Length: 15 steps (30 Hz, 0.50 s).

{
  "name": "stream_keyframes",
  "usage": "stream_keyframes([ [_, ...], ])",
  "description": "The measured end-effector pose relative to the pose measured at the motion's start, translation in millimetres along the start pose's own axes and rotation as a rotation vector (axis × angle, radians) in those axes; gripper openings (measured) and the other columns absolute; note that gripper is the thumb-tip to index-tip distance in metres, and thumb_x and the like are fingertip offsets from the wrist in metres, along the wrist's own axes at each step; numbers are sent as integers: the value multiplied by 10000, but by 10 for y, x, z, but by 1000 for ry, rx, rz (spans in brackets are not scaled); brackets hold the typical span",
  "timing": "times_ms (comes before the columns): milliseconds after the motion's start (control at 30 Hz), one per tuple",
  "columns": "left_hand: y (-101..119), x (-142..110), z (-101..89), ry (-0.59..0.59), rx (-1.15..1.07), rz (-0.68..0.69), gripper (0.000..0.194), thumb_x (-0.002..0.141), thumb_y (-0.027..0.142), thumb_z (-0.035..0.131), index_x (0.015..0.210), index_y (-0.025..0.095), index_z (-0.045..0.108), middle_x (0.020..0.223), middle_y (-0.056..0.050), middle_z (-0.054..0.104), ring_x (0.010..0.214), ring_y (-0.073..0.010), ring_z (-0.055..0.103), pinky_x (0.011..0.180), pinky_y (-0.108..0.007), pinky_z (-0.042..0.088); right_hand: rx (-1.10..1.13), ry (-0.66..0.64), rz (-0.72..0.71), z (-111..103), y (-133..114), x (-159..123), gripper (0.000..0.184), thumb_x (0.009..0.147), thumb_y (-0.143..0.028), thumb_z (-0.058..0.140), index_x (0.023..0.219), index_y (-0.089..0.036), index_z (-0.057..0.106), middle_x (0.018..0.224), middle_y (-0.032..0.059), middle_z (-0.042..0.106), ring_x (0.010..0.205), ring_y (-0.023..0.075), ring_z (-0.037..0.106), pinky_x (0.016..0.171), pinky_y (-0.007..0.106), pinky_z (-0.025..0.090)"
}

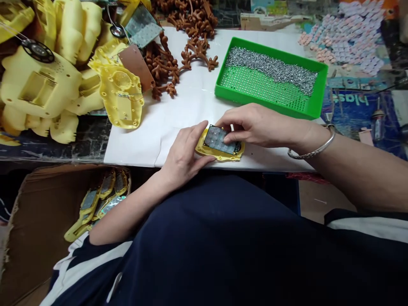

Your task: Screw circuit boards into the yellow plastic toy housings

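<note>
A yellow plastic toy shell (219, 155) lies on the white sheet at the table's front edge. On top of it sits a dark circuit board (219, 139), slightly askew over the shell. My left hand (186, 153) grips the shell's left end, thumb along the near side and fingers along the far side. From the right, my right hand (245, 125) pinches the board, its thumb on the board's face and the other fingers at the far edge. The fingertips behind the board are partly hidden.
A green tray (270, 106) of small screws (270, 63) stands beyond my right hand. Brown plastic parts (194, 25) and yellow toy bodies (41, 85) pile up at back left. Another yellow shell (123, 102) lies nearer. A cardboard box (41, 212) below holds fitted shells.
</note>
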<state>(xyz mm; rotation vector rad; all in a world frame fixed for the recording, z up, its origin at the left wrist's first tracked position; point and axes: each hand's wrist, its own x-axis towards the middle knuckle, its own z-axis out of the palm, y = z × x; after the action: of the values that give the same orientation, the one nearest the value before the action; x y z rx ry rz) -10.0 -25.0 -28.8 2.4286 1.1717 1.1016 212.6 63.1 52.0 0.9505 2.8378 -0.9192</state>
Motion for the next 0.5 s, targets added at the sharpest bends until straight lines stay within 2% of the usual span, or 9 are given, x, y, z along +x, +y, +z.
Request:
stream_keyframes([
  [100,-38,-7,-4,-22,-27,-7,739,992,535,556,1573,187,261,1268,-152,641,1106,-248,641,948,-388,550,-6,34,-50,22,-15,12,329,925,-287,605,1239,-209,664,948,26,710,782,141,583,722,258,382],
  [167,-53,-20,-7,-26,-62,-22,759,991,530,565,1590,207,230,1276,-149,643,1110,-247,648,949,-389,549,-4,66,-89,38,-8,5,374,940,-287,590,1307,-236,638,969,25,716,779,141,589,720,257,391],
  [300,-65,-44,-5,-35,-104,-71,788,987,516,580,1609,223,193,1238,-142,666,1091,-241,659,945,-382,550,-49,58,-153,62,39,-9,318,981,-288,538,1260,-244,685,958,45,698,775,146,583,716,268,396],
  [500,-87,-48,16,-53,-109,-97,924,949,497,654,1633,237,89,1275,-147,663,1127,-246,660,967,-392,554,-101,35,-229,73,104,1,355,1022,-314,484,1311,-244,677,911,63,655,750,153,545,695,285,394],
])
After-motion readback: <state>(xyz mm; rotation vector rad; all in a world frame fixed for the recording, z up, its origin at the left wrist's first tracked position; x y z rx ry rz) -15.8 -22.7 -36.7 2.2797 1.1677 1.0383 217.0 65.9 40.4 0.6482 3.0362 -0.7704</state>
